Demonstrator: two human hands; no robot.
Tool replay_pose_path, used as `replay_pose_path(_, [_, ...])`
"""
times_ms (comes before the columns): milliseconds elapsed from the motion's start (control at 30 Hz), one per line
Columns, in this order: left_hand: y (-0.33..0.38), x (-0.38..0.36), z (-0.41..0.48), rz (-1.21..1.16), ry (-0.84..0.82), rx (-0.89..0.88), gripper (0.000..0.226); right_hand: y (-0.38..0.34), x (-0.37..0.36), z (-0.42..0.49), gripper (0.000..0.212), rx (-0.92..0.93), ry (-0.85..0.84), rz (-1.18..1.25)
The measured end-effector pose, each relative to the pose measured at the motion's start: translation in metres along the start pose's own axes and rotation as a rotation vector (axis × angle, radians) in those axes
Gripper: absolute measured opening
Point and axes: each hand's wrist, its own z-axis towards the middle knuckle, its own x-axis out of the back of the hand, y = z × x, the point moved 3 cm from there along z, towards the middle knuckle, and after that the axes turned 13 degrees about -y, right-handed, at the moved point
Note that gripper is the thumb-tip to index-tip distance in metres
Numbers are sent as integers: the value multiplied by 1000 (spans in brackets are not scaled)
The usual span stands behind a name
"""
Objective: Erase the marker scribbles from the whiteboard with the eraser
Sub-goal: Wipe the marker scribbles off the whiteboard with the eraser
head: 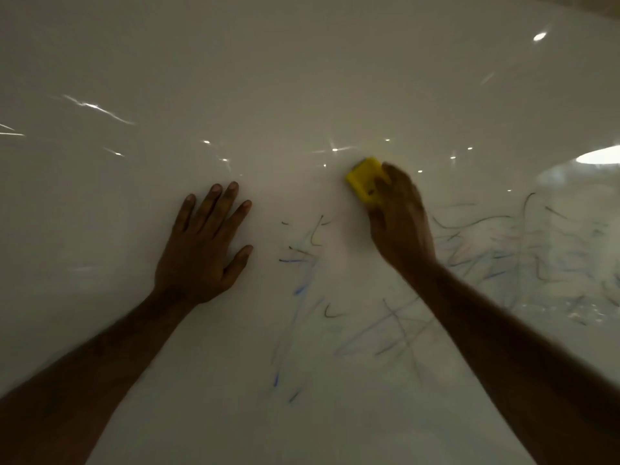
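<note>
- Yellow eraser [364, 178], a blocky sponge, sits pressed on the whiteboard [302, 78], gripped by the blurred right hand [399, 223].
- Left hand [201, 250] lies flat at 9 o'clock, fingers spread, holding nothing.
- Faded blue-black scribbles [503, 250] spread toward 4 o'clock.

The whiteboard [302, 78] surface is flat and unobstructed across the whole upper half of the frame. My left hand [204, 250] lies flat on the board at centre left, and its forearm closes off the lower left. My right hand [399, 223], gripping the yellow eraser [364, 181], occupies centre right, and its forearm blocks the lower right. An open lane runs between my two arms, from bottom centre up to the scribbles [302, 256].
</note>
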Motion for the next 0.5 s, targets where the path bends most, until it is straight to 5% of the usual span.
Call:
replay_pose_path(167, [0,-1,0,-14,-6,1,68,-35,-22,-7,33,6,50,78])
replay_pose_path(367, [-1,-2,-1,-18,-19,3,69,-86,-61,-129,26,318,-253,48])
replay_pose_path(500, [-1,-2,0,-18,-18,-3,69,-64,-43,-81,34,345,-262,-35])
